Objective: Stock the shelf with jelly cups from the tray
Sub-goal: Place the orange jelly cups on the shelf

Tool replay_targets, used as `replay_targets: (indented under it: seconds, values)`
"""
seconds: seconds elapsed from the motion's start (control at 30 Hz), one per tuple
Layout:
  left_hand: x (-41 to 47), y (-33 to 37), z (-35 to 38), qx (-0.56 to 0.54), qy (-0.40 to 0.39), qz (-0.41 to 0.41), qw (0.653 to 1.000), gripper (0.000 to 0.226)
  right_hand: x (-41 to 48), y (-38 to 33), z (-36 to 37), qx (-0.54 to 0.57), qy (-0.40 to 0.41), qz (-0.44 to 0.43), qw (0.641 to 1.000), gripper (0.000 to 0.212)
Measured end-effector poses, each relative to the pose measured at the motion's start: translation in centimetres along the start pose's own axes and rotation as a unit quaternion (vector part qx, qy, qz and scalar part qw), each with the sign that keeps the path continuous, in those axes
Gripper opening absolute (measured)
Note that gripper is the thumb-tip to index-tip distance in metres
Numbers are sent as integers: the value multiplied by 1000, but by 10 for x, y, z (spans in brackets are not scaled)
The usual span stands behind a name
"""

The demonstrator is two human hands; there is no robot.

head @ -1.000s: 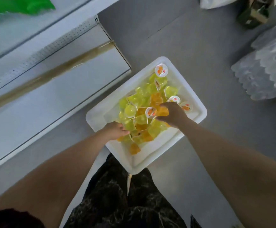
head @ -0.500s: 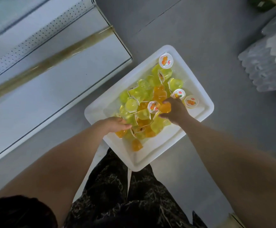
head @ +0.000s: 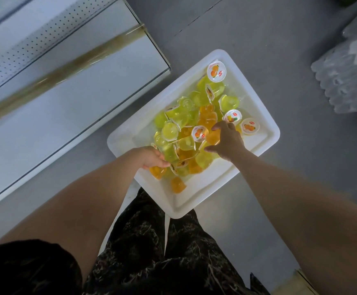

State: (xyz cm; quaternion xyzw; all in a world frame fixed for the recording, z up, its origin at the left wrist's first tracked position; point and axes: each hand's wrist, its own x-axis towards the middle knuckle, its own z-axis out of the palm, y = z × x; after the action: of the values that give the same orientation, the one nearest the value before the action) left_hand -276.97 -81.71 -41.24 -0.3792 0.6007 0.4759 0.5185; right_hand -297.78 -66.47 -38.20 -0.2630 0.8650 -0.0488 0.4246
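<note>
A white tray (head: 264,133) lies on the grey floor in front of me, holding a heap of several yellow-green and orange jelly cups (head: 186,124). My left hand (head: 152,158) is at the heap's near-left edge, fingers curled round an orange jelly cup (head: 157,172). My right hand (head: 226,141) reaches into the heap's right side, thumb and fingers curled round another orange jelly cup (head: 212,138). The white metal shelf (head: 67,96) stands empty to the left of the tray.
A pale wrapped bundle (head: 350,77) of plastic lies on the floor at the far right. My dark patterned trousers (head: 164,252) fill the bottom middle, touching the tray's near corner. Bare grey floor (head: 258,28) stretches beyond the tray.
The view shifted slightly, bringing the tray closer to centre. My left hand dug further into the heap onto an orange cup. My right hand spread wider over its orange cup.
</note>
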Motion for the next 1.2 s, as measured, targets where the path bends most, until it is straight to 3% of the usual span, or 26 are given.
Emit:
replay_targets:
  seconds: [0.3, 0.53, 0.63, 0.93, 1.2]
  values:
    - [6, 2, 12, 108, 81, -19, 991, 60, 2, 5, 2, 8, 25, -6, 1000, 62]
    - [5, 2, 26, 113, 73, 15, 991, 48, -13, 4, 1, 97, 57, -2, 994, 73]
    - [6, 2, 36, 113, 82, 24, 990, 46, -21, 2, 4, 133, 45, 16, 990, 69]
    - [3, 9, 60, 218, 128, -7, 968, 58, -28, 8, 22, 210, 31, 22, 977, 63]
    - [-6, 14, 67, 221, 156, -18, 963, 58, -37, 15, 21, 266, 29, 23, 963, 67]
